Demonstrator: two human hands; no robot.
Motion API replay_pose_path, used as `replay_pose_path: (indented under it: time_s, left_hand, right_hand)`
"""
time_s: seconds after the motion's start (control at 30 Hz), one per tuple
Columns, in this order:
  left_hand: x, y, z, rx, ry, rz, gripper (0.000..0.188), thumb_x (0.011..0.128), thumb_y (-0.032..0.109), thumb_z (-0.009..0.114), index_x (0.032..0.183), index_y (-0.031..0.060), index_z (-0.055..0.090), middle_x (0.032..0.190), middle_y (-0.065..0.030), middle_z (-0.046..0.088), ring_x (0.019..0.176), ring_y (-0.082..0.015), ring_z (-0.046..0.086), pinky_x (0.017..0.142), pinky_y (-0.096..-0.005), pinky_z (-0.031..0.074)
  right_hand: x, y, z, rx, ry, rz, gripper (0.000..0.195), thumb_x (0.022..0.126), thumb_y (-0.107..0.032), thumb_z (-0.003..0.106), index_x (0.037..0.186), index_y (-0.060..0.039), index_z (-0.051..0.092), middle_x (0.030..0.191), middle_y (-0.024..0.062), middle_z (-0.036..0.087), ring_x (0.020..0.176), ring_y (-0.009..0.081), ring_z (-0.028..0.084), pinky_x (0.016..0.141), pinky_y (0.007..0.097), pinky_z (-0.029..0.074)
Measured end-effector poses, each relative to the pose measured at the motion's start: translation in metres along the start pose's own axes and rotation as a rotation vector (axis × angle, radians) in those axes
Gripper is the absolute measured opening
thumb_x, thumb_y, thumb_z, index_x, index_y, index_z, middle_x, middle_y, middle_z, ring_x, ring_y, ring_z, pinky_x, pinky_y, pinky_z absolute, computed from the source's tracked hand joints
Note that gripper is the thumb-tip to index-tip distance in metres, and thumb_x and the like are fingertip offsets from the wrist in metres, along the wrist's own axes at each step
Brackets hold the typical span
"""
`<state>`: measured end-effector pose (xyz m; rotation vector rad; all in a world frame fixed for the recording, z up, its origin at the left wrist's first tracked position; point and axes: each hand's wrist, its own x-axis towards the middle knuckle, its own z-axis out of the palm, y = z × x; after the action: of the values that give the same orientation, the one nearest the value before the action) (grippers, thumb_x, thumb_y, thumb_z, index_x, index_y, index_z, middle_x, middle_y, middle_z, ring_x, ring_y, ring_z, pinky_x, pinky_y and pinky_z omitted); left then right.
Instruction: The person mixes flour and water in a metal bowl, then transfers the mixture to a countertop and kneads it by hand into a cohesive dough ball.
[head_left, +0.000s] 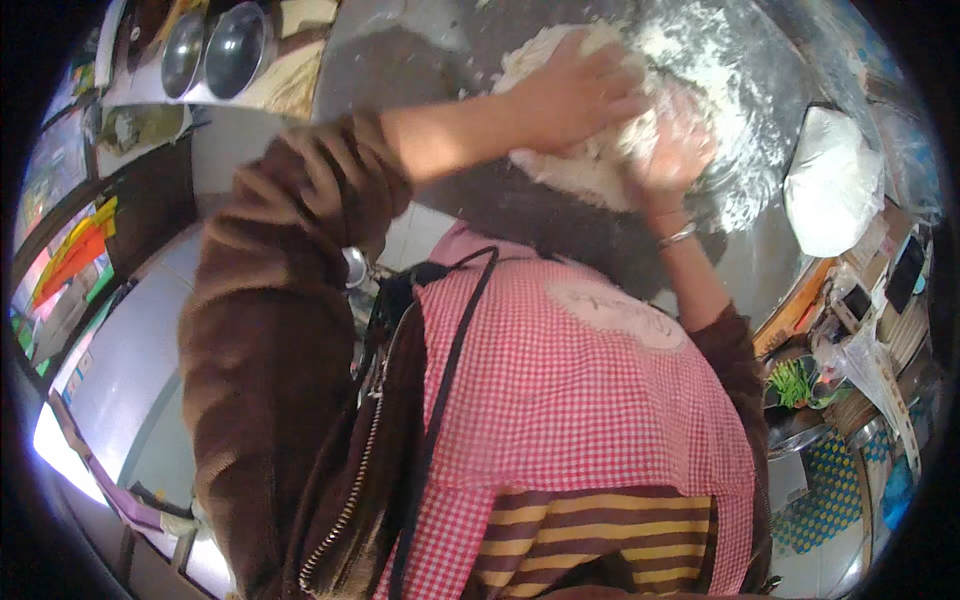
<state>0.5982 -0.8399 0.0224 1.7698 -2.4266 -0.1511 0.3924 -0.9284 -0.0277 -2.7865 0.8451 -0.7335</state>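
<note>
A large mass of pale, rough dough lies on a dark, smooth worktop at the top of the head view. My left hand reaches across from the left and bears on the dough, its fingers curved over it. Close beside it on the right, my floury right hand grips the dough's right side; a bracelet circles that wrist. Part of the dough is hidden beneath both hands. Loose white flour is spread over the worktop to the right of the dough.
A white plastic bag lies at the worktop's right side. Two metal bowls stand at the upper left. Farther right are a phone, green chopped vegetables and plastic wrapping. My checked apron is close to the worktop's near edge.
</note>
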Motion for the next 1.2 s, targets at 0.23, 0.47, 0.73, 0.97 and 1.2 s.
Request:
replay_pose_path:
  time_s: [0.23, 0.47, 0.73, 0.97, 1.2]
  left_hand:
    - [0.056, -0.043, 0.03, -0.078, 0.015, -0.272, 0.072, 0.081, 0.024, 0.075, 0.146, 0.0179, 0.047, 0.143, -0.0082, 0.054, 0.134, -0.0358, 0.048, 0.1, -0.0611, 0.045]
    - [0.101, -0.078, 0.029, -0.19, 0.041, -0.404, 0.068, 0.077, 0.016, 0.073, 0.141, 0.0142, 0.05, 0.128, -0.0073, 0.063, 0.117, -0.0344, 0.062, 0.093, -0.0514, 0.052]
    - [0.037, 0.023, 0.016, 0.158, 0.244, -0.35, 0.064, 0.083, 0.013, 0.067, 0.145, 0.014, 0.052, 0.142, -0.0117, 0.055, 0.136, -0.039, 0.049, 0.104, -0.0684, 0.042]
    - [-0.026, 0.087, -0.028, -0.014, 0.212, -0.179, 0.063, 0.081, 0.02, 0.069, 0.143, 0.0139, 0.056, 0.143, -0.0086, 0.053, 0.139, -0.0372, 0.044, 0.111, -0.0696, 0.034]
    - [-0.028, 0.035, -0.043, -0.109, 0.136, -0.284, 0.084, 0.07, 0.026, 0.082, 0.147, 0.0163, 0.05, 0.141, -0.0117, 0.054, 0.133, -0.0383, 0.048, 0.113, -0.0653, 0.034]
  right_hand:
    - [0.077, 0.035, 0.032, -0.141, -0.141, 0.055, 0.046, 0.094, -0.033, 0.055, 0.136, -0.0151, 0.063, 0.129, 0.0094, 0.068, 0.115, 0.0333, 0.061, 0.103, 0.0514, 0.039]
    - [0.139, 0.056, 0.055, -0.172, -0.148, 0.281, 0.028, 0.096, -0.036, 0.06, 0.111, -0.0149, 0.07, 0.103, 0.0109, 0.073, 0.098, 0.0315, 0.07, 0.085, 0.05, 0.051]
    - [0.175, 0.05, 0.004, -0.001, -0.68, 0.227, 0.04, 0.102, -0.048, 0.047, 0.117, -0.0211, 0.071, 0.117, 0.0104, 0.073, 0.107, 0.0351, 0.07, 0.089, 0.0473, 0.057]
    - [0.112, 0.002, 0.014, 0.148, -0.626, 0.053, 0.048, 0.103, -0.048, 0.043, 0.118, -0.0134, 0.073, 0.115, 0.0143, 0.074, 0.11, 0.0367, 0.069, 0.092, 0.0478, 0.055]
    - [0.022, -0.039, -0.048, 0.378, -0.091, -0.026, 0.038, 0.086, -0.032, 0.066, 0.114, -0.0081, 0.073, 0.122, 0.0143, 0.07, 0.11, 0.0381, 0.064, 0.094, 0.0493, 0.051]
